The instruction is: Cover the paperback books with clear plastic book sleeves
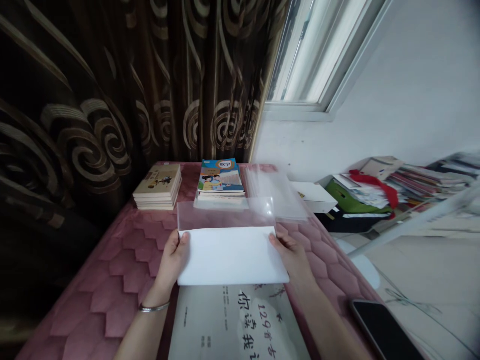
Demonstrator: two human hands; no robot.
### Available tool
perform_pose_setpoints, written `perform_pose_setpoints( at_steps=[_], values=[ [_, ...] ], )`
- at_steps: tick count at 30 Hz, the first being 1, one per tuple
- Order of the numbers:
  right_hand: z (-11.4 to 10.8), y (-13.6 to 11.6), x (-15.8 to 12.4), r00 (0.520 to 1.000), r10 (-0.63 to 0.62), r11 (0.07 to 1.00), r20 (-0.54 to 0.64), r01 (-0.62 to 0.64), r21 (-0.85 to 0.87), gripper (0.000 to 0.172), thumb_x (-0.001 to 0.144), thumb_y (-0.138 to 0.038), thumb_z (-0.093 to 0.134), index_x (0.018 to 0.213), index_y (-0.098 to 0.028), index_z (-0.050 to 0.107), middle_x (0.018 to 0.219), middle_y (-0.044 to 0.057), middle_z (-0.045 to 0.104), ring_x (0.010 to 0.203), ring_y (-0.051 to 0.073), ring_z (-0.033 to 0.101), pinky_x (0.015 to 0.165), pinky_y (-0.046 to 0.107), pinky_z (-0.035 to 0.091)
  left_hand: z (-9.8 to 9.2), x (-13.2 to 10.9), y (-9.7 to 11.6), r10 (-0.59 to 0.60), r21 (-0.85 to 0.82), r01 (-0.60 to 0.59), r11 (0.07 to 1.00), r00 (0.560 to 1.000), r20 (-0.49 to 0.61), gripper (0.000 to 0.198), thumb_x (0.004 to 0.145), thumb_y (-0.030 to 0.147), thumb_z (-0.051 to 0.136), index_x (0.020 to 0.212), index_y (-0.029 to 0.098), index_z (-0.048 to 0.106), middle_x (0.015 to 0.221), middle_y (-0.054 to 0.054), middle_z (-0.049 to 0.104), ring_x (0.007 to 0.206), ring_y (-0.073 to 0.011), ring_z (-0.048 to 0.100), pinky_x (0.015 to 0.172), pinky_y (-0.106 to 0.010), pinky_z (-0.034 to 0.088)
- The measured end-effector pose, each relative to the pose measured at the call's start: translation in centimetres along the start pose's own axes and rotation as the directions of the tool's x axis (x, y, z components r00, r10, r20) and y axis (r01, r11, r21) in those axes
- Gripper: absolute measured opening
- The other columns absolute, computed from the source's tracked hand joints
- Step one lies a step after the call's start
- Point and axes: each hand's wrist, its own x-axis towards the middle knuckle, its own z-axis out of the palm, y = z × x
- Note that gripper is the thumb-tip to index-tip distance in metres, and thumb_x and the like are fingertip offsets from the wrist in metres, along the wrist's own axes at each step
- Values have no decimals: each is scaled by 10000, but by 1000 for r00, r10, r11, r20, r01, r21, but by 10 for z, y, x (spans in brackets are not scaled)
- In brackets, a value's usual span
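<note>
A clear plastic book cover [225, 215] with a white paper backing [232, 256] is held up over an open book [240, 320] that lies near me on the pink quilted table [112, 280]. My left hand [173, 255] pinches the sheet's left edge, with a thin bracelet on that wrist. My right hand [290, 252] grips the sheet's right edge. Both hands have fingers closed on the sheet. The book shows a grey cover with black and red characters.
Two stacks of books stand at the table's far end, a tan stack [158, 187] and a blue-topped stack [220, 180]. More clear covers [285, 192] lie beside them. A black phone [386, 332] rests near the right edge. A dark curtain hangs behind; cluttered papers [393, 187] lie at right.
</note>
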Motion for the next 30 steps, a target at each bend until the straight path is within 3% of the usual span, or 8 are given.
perform_pose_setpoints(
  at_steps=[3, 12, 19, 26, 30],
  values=[
    [-1, -3, -3, 1000, 18, 999, -7, -18, -35, 395, 639, -564, 667, 742, -182, 678, 634, 14, 658, 535, 170, 560, 460, 270, 430, 0, 0, -1, -20, -1, 20, 1000, 1000, 6, 348, 779, 520, 619, 856, 181, 596, 734, 18, 560, 671, -124, 469, 604, -204, 382],
    [0, -13, -8, 998, 58, 994, 17, -60, 88, 391, 557, -542, 764, 697, -190, 669, 633, 24, 642, 562, 182, 547, 493, 287, 440, -2, 2, -4, -2, 25, 1, 1000, 1000, 19, 335, 797, 512, 589, 848, 181, 581, 743, 18, 563, 673, -120, 485, 607, -202, 390],
    [1, -10, -7, 998, 67, 993, -9, -66, 100, 451, 559, -615, 735, 579, -201, 557, 538, -15, 548, 474, 127, 444, 432, 253, 342, -2, 2, -2, 21, 62, -21, 998, 1000, 4, 307, 804, 487, 584, 855, 185, 598, 757, 4, 600, 703, -137, 514, 634, -213, 405],
    [1, -14, -9, 995, 86, 983, -55, -75, 169, 358, 580, -478, 762, 806, -210, 693, 724, 37, 682, 616, 206, 592, 526, 314, 467, -1, 1, 1, -16, 21, 15, 1000, 1000, 21, 328, 768, 502, 616, 822, 179, 586, 733, 15, 591, 660, -121, 496, 593, -197, 394],
    [0, -19, -11, 992, 75, 990, -98, -62, 126, 305, 608, -461, 734, 797, -222, 721, 786, 48, 701, 655, 216, 606, 531, 319, 481, 0, 0, 3, -54, -20, 54, 998, 998, 41, 345, 754, 505, 630, 841, 175, 583, 717, 21, 579, 626, -113, 479, 565, -193, 384]
  ],
)
